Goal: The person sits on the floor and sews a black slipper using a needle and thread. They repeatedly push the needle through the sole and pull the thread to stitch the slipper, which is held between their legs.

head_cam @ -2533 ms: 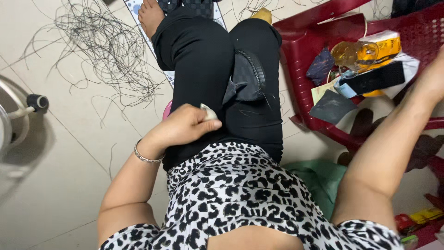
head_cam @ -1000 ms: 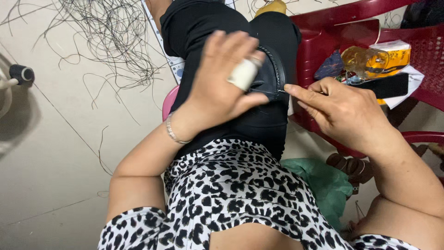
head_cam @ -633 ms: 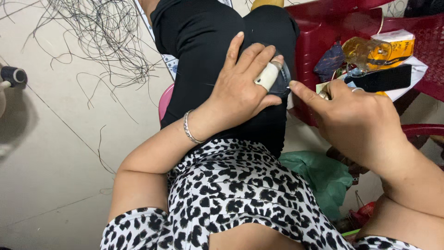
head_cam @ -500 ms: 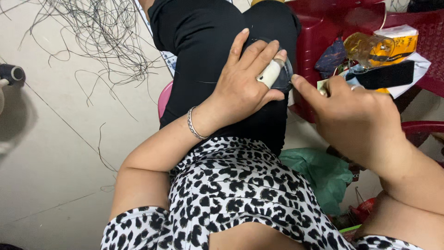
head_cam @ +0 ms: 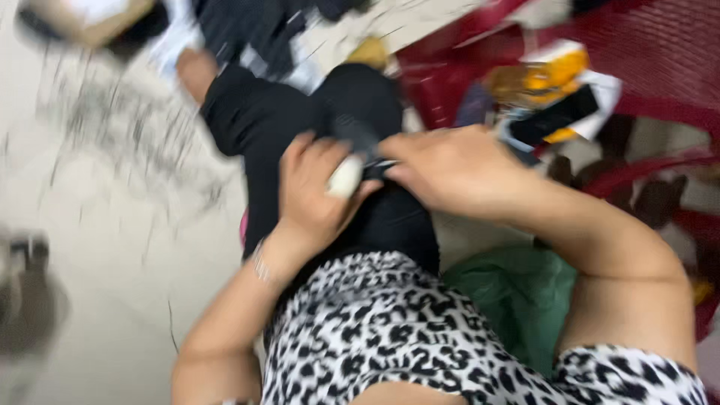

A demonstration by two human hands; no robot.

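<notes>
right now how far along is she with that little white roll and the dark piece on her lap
Mid-step, and the frame is blurred. Done: the left hand has the small white roll up over the lap. In hand: the right hand meets it at a dark piece between them. Left: not clear; the red chair beside her holds more items.

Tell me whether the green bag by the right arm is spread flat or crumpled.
Crumpled. The green bag lies bunched in folds on the floor under the right arm; the blur hides whether anything is inside.

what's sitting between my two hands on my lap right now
In the blurred head view, a small white roll and a dark piece lie between the left hand and right hand.
</notes>
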